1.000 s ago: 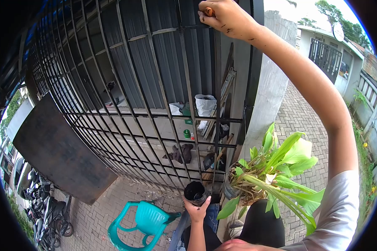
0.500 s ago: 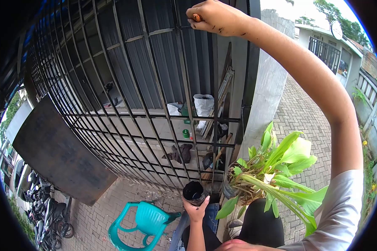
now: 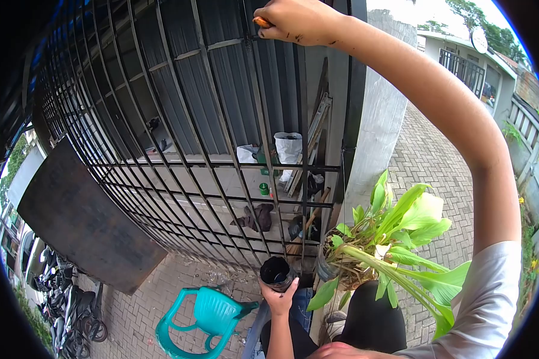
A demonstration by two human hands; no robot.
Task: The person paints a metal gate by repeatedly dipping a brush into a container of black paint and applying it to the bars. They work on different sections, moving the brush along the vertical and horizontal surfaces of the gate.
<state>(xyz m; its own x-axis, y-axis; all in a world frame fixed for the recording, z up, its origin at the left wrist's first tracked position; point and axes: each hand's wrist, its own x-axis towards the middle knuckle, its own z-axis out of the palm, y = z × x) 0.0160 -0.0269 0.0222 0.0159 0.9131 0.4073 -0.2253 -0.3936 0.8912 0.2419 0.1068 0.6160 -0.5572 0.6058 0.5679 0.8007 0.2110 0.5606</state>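
At the top centre, my right hand (image 3: 296, 23) is closed round an orange handle (image 3: 262, 22), beside the upper bars of the black metal grille (image 3: 200, 164). Dark smudges mark its skin. Whatever the handle ends in is hidden. Low in the view, my left hand (image 3: 279, 299) holds up a dark cup (image 3: 276, 272), its inside coated black, close to the foot of the grille. The fingers wrap round the cup's lower part.
A teal plastic chair (image 3: 212, 311) stands below left. Right of the cup is a leafy potted plant (image 3: 395, 239). A large dark sheet (image 3: 90, 218) and motorcycles (image 3: 66, 299) are at the left. White sacks (image 3: 288, 148) and a dark cloth (image 3: 259, 218) lie behind the bars.
My right hand has moved slightly left along the top of the grille, still holding the orange handle. My left hand and the cup have hardly moved.
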